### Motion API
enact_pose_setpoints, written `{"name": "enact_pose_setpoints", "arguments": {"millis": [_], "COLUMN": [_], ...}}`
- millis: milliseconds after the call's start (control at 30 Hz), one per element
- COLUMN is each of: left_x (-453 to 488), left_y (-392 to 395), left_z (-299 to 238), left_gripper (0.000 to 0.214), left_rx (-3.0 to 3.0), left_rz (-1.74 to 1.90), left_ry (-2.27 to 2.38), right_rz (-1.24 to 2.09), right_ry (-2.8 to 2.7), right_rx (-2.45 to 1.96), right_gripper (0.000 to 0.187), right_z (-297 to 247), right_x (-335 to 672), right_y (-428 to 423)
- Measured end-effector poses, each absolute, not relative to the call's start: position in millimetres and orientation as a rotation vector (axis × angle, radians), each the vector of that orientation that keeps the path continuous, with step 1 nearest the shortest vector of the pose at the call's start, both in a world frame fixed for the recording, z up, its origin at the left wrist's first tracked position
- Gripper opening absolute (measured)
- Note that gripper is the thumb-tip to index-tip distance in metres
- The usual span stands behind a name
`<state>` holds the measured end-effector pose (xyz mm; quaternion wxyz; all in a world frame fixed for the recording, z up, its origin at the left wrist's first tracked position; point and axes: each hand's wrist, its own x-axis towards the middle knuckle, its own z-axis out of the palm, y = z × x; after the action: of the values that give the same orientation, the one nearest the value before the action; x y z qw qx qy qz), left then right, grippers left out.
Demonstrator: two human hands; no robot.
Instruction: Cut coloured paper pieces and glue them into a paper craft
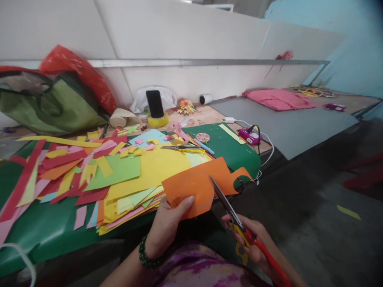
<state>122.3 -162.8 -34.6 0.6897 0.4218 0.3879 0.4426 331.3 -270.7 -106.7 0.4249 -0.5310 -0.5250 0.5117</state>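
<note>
My left hand (172, 219) pinches the lower left part of an orange paper sheet (199, 187), thumb on top, fingers hidden beneath. A faint drawn circle shows on the sheet, and its right end is cut into a curved, trailing strip. In my right hand (254, 237) is a pair of scissors (227, 205) with red and yellow handles. The blades point up and left, meeting the sheet near the right side of the circle. A stack of coloured paper (155, 167) lies beyond my left hand, with a yellow utility knife (185, 149) on it.
Paper scraps (68, 167) cover the left of the green tabletop (56, 223). Behind stand a phone (154, 103) on a yellow tape roll (158, 120), a pink glue gun (178, 130) and a green bag (54, 103). A purple power strip (250, 136) with a white cable sits at right.
</note>
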Motion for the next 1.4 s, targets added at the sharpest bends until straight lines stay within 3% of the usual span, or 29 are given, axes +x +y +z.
{"name": "enact_pose_setpoints", "arguments": {"millis": [233,567,1267,1400], "left_x": [112,108,99,103], "left_y": [-159,-160,-152,-152], "left_z": [-30,-20,-20,-21], "left_gripper": [0.039,0.035,0.034,0.043], "left_rx": [0.990,1.023,1.029,0.946], "left_rz": [0.919,0.798,0.742,0.907], "left_ry": [0.873,0.849,0.851,0.855], "right_rz": [1.276,1.286,1.315,1.331], "right_ry": [-1.319,-1.389,-1.386,-1.359], "right_rx": [-1.355,-1.327,-1.346,-1.338], "right_gripper": [0.097,0.102,0.105,0.104], "right_z": [-115,-74,-118,-113], "right_x": [337,334,356,351], "right_y": [-272,-268,-277,-277]}}
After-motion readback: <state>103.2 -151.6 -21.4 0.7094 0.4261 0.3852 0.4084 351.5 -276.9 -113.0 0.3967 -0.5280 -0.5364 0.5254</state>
